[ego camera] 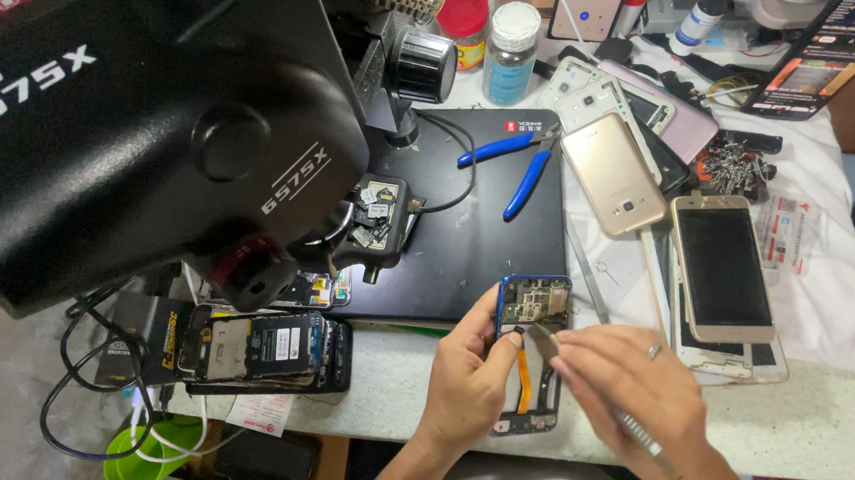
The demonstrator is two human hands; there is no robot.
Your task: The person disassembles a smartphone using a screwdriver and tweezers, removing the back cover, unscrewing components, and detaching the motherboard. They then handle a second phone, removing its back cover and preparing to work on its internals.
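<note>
two hands work on an opened phone (533, 308) at the desk's front edge. left hand (468, 378) grips its side; right hand (628, 384) pinches tweezers (546, 341) at the board. likely next: a steady, gentle lift by the orange ribbon cable (523, 377).

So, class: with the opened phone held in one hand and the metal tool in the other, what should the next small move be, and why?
Probably a gentle lift with the tweezers under the orange flex cable. The left hand grips the opened phone at its edge, its thumb by the cable's top end, and the right hand has the tool's tip right there, so the connector seems the point being worked.
</note>
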